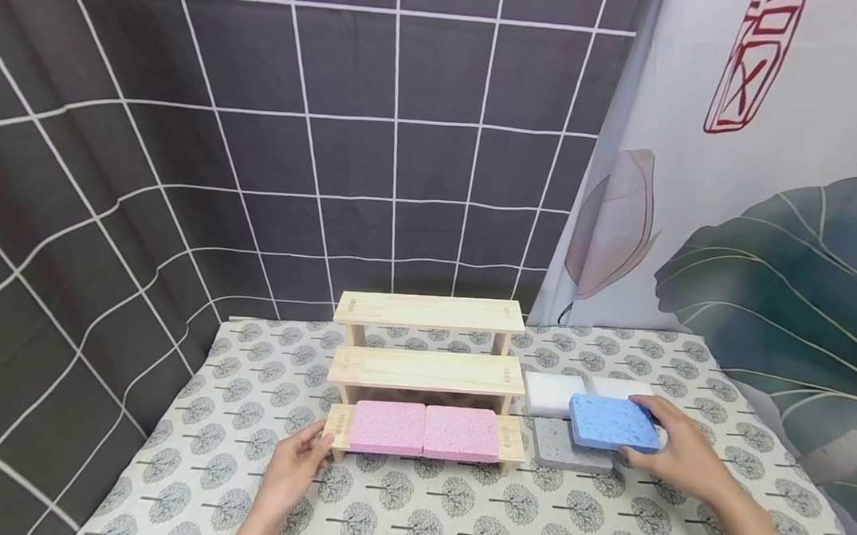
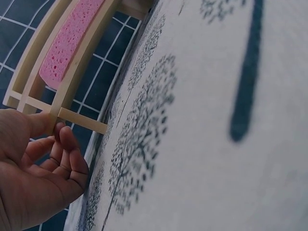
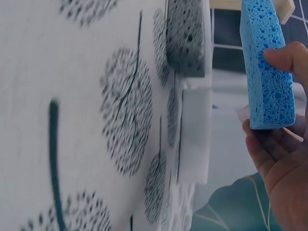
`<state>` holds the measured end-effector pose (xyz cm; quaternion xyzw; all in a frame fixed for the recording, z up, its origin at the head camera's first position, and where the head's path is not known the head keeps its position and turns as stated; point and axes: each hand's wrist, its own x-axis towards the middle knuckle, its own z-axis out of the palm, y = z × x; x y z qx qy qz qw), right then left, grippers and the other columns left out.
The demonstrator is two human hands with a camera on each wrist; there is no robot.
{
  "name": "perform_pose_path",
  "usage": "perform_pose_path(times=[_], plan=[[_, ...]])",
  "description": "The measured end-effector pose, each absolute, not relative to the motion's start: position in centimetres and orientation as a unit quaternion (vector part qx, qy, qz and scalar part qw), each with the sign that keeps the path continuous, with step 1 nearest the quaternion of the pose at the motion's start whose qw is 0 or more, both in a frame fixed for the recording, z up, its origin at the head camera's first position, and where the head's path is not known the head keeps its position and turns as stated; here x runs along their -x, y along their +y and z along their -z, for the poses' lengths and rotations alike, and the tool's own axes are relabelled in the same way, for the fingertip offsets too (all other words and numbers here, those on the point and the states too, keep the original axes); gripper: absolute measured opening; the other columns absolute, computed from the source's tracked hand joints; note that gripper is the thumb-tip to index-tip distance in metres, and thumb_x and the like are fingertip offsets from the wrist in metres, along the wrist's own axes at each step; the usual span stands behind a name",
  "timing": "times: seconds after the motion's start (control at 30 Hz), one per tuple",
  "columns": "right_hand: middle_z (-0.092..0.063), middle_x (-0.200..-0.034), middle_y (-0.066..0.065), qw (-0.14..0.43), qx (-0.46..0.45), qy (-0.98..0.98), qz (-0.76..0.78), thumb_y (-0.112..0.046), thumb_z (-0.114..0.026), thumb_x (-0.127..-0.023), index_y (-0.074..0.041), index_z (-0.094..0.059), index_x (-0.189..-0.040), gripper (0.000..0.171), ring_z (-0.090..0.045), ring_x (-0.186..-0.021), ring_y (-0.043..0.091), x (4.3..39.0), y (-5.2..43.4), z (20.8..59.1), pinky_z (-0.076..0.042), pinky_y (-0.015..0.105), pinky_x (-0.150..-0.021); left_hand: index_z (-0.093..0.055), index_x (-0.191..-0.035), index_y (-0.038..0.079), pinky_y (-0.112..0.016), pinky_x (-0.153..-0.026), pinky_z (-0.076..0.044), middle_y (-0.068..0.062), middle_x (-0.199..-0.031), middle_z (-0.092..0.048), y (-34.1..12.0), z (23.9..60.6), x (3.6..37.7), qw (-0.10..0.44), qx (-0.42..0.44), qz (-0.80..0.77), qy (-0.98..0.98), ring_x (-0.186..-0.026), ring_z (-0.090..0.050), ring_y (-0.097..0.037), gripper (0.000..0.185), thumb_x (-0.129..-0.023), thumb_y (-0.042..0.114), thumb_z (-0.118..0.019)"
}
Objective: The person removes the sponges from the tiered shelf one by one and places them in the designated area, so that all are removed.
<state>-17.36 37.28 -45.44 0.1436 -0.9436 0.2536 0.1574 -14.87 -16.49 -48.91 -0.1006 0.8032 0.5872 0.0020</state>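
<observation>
gripping a porous blue sponge (image 1: 614, 422), right hand (image 1: 682, 454), left hand (image 1: 292, 463) touching stepped wooden rack (image 1: 425, 371)

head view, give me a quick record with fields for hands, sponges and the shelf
left hand: left hand touches the left end of the wooden step shelf at its lowest step
right hand: right hand holds the blue sponge above the sponges on the cloth
lowest step: two pink sponges side by side
upper steps: bare
beside shelf, right: grey sponge in front, white sponges behind
surface: tree-print tablecloth
</observation>
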Motion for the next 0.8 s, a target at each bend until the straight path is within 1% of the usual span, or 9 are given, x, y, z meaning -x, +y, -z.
perform_pose_path(times=[0.07,0.1,0.2,0.27,0.4,0.47,0.6,0.7,0.8], plan=[[-0.057,-0.129,0.032,0.148,-0.139,-0.946,-0.253,-0.018,-0.096,-0.061,0.006,-0.055,-0.131,0.085,-0.058,-0.109,0.053,17.2,37.7,45.6,-0.051,0.051,-0.088,-0.048,-0.141,-0.012,-0.023,-0.065,-0.054,-0.009,-0.093,-0.067,-16.5,49.0,14.9,0.002,0.1,-0.588,0.802,-0.077,-0.062,-0.018,0.05,-0.102,0.017,-0.061],[-0.055,-0.13,0.035,0.144,-0.136,-0.947,-0.253,-0.018,-0.096,-0.061,0.007,-0.055,-0.132,0.085,-0.057,-0.109,0.056,17.1,38.0,45.6,-0.049,0.059,-0.088,-0.048,-0.141,-0.012,-0.023,-0.065,-0.054,-0.009,-0.094,-0.067,-16.5,49.0,15.0,0.002,0.1,-0.59,0.801,-0.077,-0.062,-0.018,0.05,-0.102,0.017,-0.061],[-0.05,-0.133,0.04,0.135,-0.127,-0.949,-0.256,-0.016,-0.095,-0.06,0.01,-0.053,-0.132,0.087,-0.053,-0.111,0.061,16.9,38.9,46.0,-0.044,0.072,-0.086,-0.048,-0.141,-0.012,-0.023,-0.065,-0.055,-0.01,-0.094,-0.067,-16.5,49.1,15.0,0.003,0.099,-0.596,0.797,-0.077,-0.062,-0.018,0.05,-0.102,0.016,-0.06],[-0.05,-0.132,0.04,0.132,-0.117,-0.951,-0.252,-0.016,-0.095,-0.06,0.01,-0.052,-0.133,0.088,-0.053,-0.111,0.06,16.9,39.5,46.3,-0.045,0.068,-0.086,-0.048,-0.141,-0.012,-0.023,-0.065,-0.055,-0.01,-0.094,-0.067,-16.5,49.1,15.0,0.004,0.101,-0.598,0.795,-0.077,-0.062,-0.018,0.049,-0.102,0.015,-0.06],[-0.053,-0.129,0.036,0.12,-0.103,-0.958,-0.237,-0.017,-0.093,-0.063,0.01,-0.052,-0.134,0.087,-0.055,-0.11,0.057,16.9,40.8,46.8,-0.05,0.048,-0.084,-0.049,-0.141,-0.011,-0.023,-0.064,-0.054,-0.009,-0.092,-0.067,-16.5,48.9,14.9,0.005,0.104,-0.596,0.796,-0.077,-0.061,-0.018,0.048,-0.102,0.015,-0.06],[-0.055,-0.128,0.034,0.115,-0.098,-0.962,-0.229,-0.018,-0.093,-0.064,0.01,-0.052,-0.134,0.086,-0.057,-0.109,0.056,16.9,41.3,47.0,-0.049,0.039,-0.079,-0.049,-0.141,-0.01,-0.023,-0.063,-0.053,-0.009,-0.092,-0.067,-16.5,48.9,14.9,0.006,0.105,-0.593,0.798,-0.076,-0.061,-0.017,0.048,-0.102,0.015,-0.06],[-0.052,-0.13,0.037,0.096,-0.091,-0.962,-0.238,-0.016,-0.092,-0.064,0.012,-0.049,-0.135,0.087,-0.052,-0.112,0.059,16.9,42.0,47.3,-0.049,0.054,-0.087,-0.049,-0.142,-0.01,-0.023,-0.064,-0.052,-0.009,-0.093,-0.067,-16.5,48.7,14.8,0.009,0.103,-0.592,0.799,-0.077,-0.06,-0.017,0.049,-0.102,0.016,-0.06],[-0.048,-0.132,0.04,0.079,-0.088,-0.961,-0.252,-0.014,-0.09,-0.066,0.013,-0.046,-0.136,0.087,-0.047,-0.115,0.062,16.8,42.5,47.5,-0.042,0.072,-0.088,-0.049,-0.142,-0.009,-0.023,-0.065,-0.053,-0.009,-0.094,-0.067,-16.5,48.7,14.8,0.014,0.106,-0.59,0.801,-0.08,-0.061,-0.018,0.05,-0.102,0.017,-0.06],[-0.048,-0.132,0.041,0.07,-0.089,-0.961,-0.253,-0.014,-0.09,-0.067,0.013,-0.046,-0.136,0.086,-0.047,-0.115,0.062,16.7,42.8,47.6,-0.042,0.073,-0.088,-0.049,-0.143,-0.008,-0.023,-0.067,-0.053,-0.009,-0.094,-0.067,-16.5,48.8,14.8,0.017,0.106,-0.588,0.801,-0.081,-0.061,-0.019,0.05,-0.102,0.019,-0.06]])
